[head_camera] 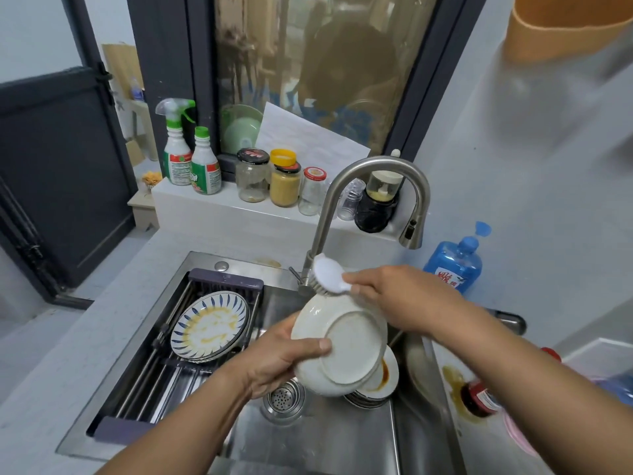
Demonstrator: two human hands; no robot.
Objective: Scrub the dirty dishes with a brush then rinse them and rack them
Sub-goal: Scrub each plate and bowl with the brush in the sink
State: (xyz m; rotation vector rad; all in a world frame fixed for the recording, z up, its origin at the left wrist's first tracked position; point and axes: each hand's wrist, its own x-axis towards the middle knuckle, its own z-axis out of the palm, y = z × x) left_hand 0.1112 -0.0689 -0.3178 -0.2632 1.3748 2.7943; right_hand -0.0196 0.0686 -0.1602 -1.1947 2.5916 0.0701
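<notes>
1. Your left hand (277, 361) is gripping the cream plate (346, 351) by its rim, thumb curled across the underside and fingers hidden behind. It is tilting the plate so the foot ring is facing you and any drips are falling into the sink (325, 447).
2. Just beyond, your right hand (390, 296) is holding the white brush (327, 274) by its handle. The bristles are pressing on the plate's upper rim, so this looks like the scrubbing step.
3. Directly below the held plate, a stack of dirty plates (383, 378) is waiting, sauce-stained and close for the next pick-up.
4. Left of your left hand, the rack (147, 395) is spanning the sink and carrying a blue-patterned plate (209, 325). Yellow smears are showing on it, so it is probably parked there unwashed.
5. Beyond your right hand, the faucet (376, 164) is arching over; no water is showing, so rinsing is likely coming later.
6. Farther right of that hand, a blue soap bottle (454, 265) is standing within reach.
</notes>
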